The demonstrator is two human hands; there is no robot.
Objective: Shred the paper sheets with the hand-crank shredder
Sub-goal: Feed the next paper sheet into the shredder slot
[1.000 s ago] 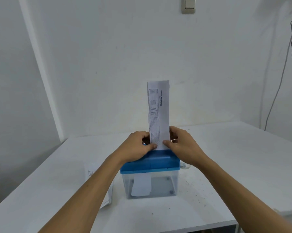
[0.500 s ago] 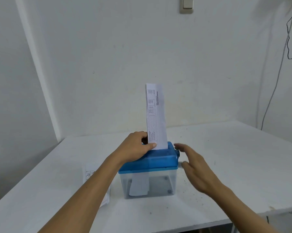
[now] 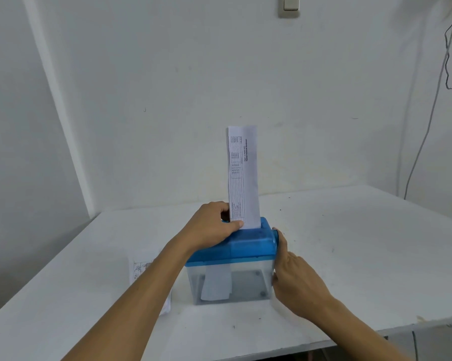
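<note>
Table [image 3: 363, 243]: shredder [image 3: 248, 243] mid-surface; left hand [image 3: 209, 227] pinches paper [image 3: 243, 178].

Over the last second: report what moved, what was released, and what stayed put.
The right hand let go of the paper strip and dropped to the right side of the shredder; what it grips there, if anything, is hidden. The left hand still pinches the strip at the slot. Strip, shredder and loose sheets stayed.

Both forearms reach forward. The left hand [image 3: 211, 228] pinches the paper strip [image 3: 243, 178]; the right hand [image 3: 296, 281] sits lower, its grip unclear.
</note>
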